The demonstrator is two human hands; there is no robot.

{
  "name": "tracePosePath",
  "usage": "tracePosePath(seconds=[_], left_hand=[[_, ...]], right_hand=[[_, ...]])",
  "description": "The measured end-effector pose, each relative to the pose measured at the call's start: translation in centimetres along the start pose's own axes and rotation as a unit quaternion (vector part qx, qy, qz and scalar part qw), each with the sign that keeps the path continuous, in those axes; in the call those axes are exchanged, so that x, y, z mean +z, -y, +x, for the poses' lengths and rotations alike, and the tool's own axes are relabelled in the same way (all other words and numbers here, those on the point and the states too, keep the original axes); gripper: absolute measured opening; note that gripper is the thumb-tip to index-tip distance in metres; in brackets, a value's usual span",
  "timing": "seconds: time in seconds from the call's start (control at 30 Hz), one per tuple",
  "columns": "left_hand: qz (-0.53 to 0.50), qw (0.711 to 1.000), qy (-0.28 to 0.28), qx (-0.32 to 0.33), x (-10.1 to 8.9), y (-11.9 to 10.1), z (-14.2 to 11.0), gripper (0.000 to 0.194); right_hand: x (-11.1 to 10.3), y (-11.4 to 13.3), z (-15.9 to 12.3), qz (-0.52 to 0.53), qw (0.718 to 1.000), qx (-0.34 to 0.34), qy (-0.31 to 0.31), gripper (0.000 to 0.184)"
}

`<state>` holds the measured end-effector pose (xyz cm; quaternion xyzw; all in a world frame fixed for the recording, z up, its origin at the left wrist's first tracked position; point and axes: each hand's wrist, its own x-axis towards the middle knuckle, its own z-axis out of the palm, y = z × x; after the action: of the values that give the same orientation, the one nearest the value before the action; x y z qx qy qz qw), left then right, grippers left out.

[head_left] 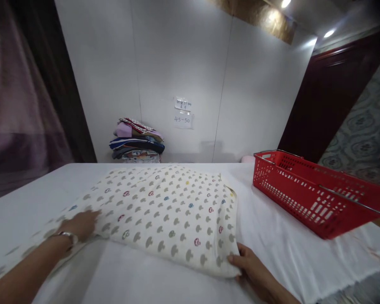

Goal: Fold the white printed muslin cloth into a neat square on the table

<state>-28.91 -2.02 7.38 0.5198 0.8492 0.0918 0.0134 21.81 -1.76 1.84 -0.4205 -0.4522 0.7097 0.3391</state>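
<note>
A cream cloth printed with grey and a few coloured mushrooms lies spread over the white table. Its right side is folded over in a narrow strip, and its left part stretches beneath my left forearm, blurred. My left hand, with a bracelet on the wrist, grips the cloth near its front left edge; the fingertips are partly hidden. At the front right corner, my right hand pinches the cloth between thumb and fingers.
A red perforated basket with metal handles stands at the table's right. Folded fabrics are piled against the back wall at left. Paper labels hang on that wall. A curtain borders the left side.
</note>
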Motion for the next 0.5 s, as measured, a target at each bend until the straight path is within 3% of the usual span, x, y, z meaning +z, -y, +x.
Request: tracePosePath(seconds=[0.07, 0.17, 0.23, 0.3, 0.4, 0.5], left_hand=[[-0.063, 0.994, 0.012, 0.087, 0.7, -4.1, -2.0, 0.043], [-0.221, 0.961, 0.062, 0.155, 1.4, -12.5, -7.1, 0.04], [-0.294, 0.926, 0.117, 0.204, 1.8, -17.7, -10.5, 0.039], [-0.33, 0.906, 0.148, 0.219, 2.5, -21.4, -12.9, 0.041], [-0.347, 0.893, 0.195, 0.211, 3.9, -24.4, -13.8, 0.039], [-0.357, 0.882, 0.243, 0.191, 5.0, -25.0, -13.0, 0.023]], right_hand=[[1.5, -0.6, -0.1, 0.03, 0.999, 0.004, 0.017, 0.037], [3.4, -0.6, 0.5, 0.022, 1.0, -0.014, 0.001, 0.038], [5.0, -0.4, 1.2, -0.022, 0.999, -0.036, -0.007, 0.038], [6.8, -0.3, 1.9, -0.093, 0.993, -0.075, -0.003, 0.036], [9.2, -0.6, 2.5, -0.183, 0.969, -0.162, 0.021, 0.03], [10.2, -1.2, 2.3, -0.192, 0.96, -0.187, 0.077, 0.03]])
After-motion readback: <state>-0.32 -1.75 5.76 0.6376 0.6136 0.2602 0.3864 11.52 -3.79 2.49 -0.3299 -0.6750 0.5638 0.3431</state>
